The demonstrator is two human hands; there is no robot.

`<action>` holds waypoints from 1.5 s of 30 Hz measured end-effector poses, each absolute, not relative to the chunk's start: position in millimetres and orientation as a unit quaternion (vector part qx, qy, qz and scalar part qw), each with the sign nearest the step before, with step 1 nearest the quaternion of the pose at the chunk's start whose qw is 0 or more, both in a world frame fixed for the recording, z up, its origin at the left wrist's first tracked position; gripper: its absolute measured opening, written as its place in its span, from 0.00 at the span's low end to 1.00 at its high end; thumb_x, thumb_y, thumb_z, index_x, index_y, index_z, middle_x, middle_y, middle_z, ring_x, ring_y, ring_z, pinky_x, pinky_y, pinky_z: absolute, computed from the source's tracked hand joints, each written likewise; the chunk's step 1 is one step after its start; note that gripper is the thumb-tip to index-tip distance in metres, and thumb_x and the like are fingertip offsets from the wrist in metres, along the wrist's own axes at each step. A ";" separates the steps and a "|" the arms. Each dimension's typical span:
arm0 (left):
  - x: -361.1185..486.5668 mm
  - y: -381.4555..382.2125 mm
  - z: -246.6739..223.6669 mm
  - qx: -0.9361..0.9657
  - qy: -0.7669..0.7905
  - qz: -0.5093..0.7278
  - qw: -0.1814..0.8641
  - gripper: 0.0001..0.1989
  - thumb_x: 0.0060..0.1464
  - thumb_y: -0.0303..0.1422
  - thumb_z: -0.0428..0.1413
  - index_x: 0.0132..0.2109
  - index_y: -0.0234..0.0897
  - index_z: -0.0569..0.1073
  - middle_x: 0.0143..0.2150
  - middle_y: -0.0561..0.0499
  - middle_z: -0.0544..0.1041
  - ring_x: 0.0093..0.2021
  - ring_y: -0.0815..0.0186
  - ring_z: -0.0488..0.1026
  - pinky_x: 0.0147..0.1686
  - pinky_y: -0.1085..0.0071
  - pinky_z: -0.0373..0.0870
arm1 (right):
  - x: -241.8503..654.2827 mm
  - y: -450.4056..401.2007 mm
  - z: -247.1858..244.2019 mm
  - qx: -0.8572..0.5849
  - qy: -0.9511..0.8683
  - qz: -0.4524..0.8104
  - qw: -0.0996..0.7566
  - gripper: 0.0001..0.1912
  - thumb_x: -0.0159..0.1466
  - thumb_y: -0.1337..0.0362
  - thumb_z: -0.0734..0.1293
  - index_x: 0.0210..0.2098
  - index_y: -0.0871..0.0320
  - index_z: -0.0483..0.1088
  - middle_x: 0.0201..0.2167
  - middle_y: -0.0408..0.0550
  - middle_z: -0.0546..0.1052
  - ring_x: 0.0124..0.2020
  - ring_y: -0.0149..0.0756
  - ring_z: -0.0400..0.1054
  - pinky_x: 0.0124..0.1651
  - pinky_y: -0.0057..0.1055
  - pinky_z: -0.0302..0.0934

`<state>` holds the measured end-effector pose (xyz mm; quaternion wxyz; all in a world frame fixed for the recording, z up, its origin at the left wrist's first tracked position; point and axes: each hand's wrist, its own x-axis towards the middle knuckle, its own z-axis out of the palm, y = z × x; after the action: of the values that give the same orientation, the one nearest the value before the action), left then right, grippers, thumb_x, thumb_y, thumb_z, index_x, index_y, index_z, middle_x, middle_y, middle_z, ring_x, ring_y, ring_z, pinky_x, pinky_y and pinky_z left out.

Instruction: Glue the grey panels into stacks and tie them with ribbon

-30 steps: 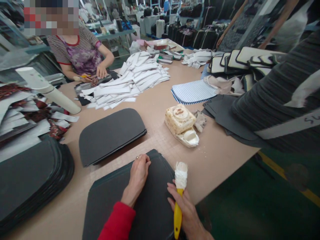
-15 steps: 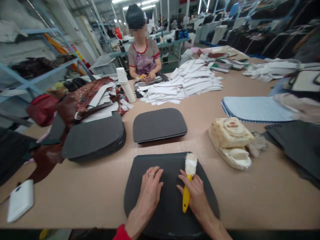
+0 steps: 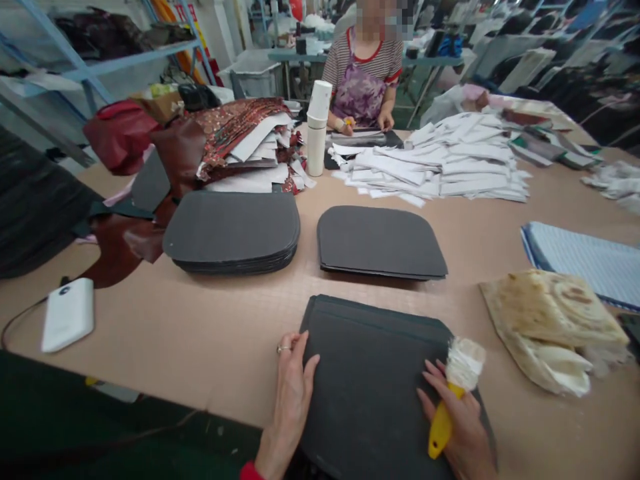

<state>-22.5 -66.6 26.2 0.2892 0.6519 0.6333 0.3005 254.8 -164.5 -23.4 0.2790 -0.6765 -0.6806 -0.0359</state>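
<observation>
A dark grey, round-cornered panel [image 3: 370, 380] lies at the table's front edge, with a band along its far side; others seem to be layered under it. At its left edge rests my left hand [image 3: 290, 387], fingers stretched out and a ring on one of them, holding nothing. My right hand [image 3: 463, 420] lies on the panel's right side and holds a brush [image 3: 441, 427] with a yellow handle. White wrapping or dried coating covers the brush head, which points away from me. Part of the panel is hidden beneath the right hand.
Behind stand two stacks of dark panels, a thick left stack [image 3: 233, 230] and a thinner right stack [image 3: 380, 243]. Flatbread [image 3: 545, 320] lies right, a white power bank or phone [image 3: 69, 315] left. A co-worker [image 3: 363, 80] sits beyond white strips [image 3: 450, 160] and a white bottle [image 3: 316, 143].
My view has swung left and down, so the table's things appear shifted right. My left hand has moved from the panel's middle to its left edge; the brush stays in my right hand.
</observation>
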 end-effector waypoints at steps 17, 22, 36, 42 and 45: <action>-24.0 -64.6 12.6 0.547 0.666 0.321 0.393 0.17 0.58 0.31 0.47 0.54 0.37 0.62 0.35 0.49 0.72 0.33 0.67 0.71 0.34 0.69 0.71 | 275.8 -170.9 -48.1 -0.704 -0.667 -0.039 0.241 0.12 0.60 0.55 0.61 0.38 0.54 0.70 0.39 0.53 0.75 0.43 0.50 0.70 0.44 0.49 0.63; -24.4 -59.1 11.7 0.582 0.663 0.304 0.360 0.15 0.56 0.27 0.48 0.51 0.38 0.66 0.35 0.49 0.75 0.33 0.66 0.73 0.34 0.69 0.72 | 266.5 -172.0 -33.4 -0.685 -0.694 -0.030 0.221 0.16 0.61 0.56 0.60 0.44 0.60 0.67 0.45 0.58 0.73 0.48 0.53 0.67 0.49 0.52 0.61; -28.9 -56.4 17.4 0.667 0.601 0.312 0.310 0.13 0.56 0.22 0.47 0.45 0.40 0.69 0.37 0.50 0.75 0.36 0.64 0.73 0.36 0.67 0.73 | 267.0 -173.5 -31.2 -0.682 -0.699 -0.018 0.213 0.16 0.62 0.57 0.61 0.44 0.62 0.65 0.47 0.64 0.71 0.50 0.56 0.65 0.51 0.58 0.57; -29.2 -55.1 20.7 0.674 0.597 0.310 0.305 0.13 0.56 0.21 0.47 0.45 0.38 0.70 0.37 0.49 0.75 0.35 0.65 0.73 0.35 0.67 0.73 | 256.3 -172.5 -23.3 -0.690 -0.692 -0.016 0.211 0.15 0.61 0.59 0.61 0.44 0.61 0.65 0.47 0.62 0.71 0.50 0.54 0.65 0.53 0.55 0.57; -29.1 -56.2 28.2 0.720 0.549 0.312 0.287 0.14 0.58 0.21 0.45 0.47 0.37 0.69 0.35 0.49 0.75 0.35 0.65 0.72 0.34 0.67 0.73 | 252.1 -171.1 -20.2 -0.692 -0.689 -0.015 0.217 0.14 0.61 0.60 0.61 0.43 0.61 0.66 0.47 0.62 0.72 0.50 0.54 0.65 0.53 0.54 0.57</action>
<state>-29.1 -56.2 28.2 0.2874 0.7199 0.5495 0.3117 252.1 -171.1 -20.2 0.2170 -0.6918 -0.6886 -0.0153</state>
